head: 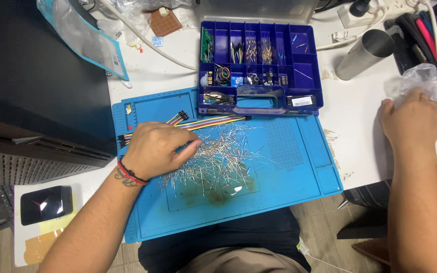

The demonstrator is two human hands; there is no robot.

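Overhead view. My left hand (155, 149) lies palm down on the blue work mat (289, 151), its grip loosely curled, with the fingertips (194, 145) touching the near edge of a scattered pile of thin wire-leaded components (213, 162); I cannot tell whether a piece is pinched between them. A red and black band circles that wrist. Just beyond the knuckles, a bundle of multicoloured jumper wires (203, 122) runs across the mat's upper part. My right hand (411, 121) rests well apart on the white counter (355, 106), grip relaxed and flat, its fingers against a crumpled clear plastic bag (433, 86). Behind the mat stands an open purple compartment box (309, 76) holding small electronic parts, its front edge overlapping the mat. A metal cylinder (362, 53) lies tilted between the box and the bag. At the lower left of the counter lies a dark phone (45, 203).
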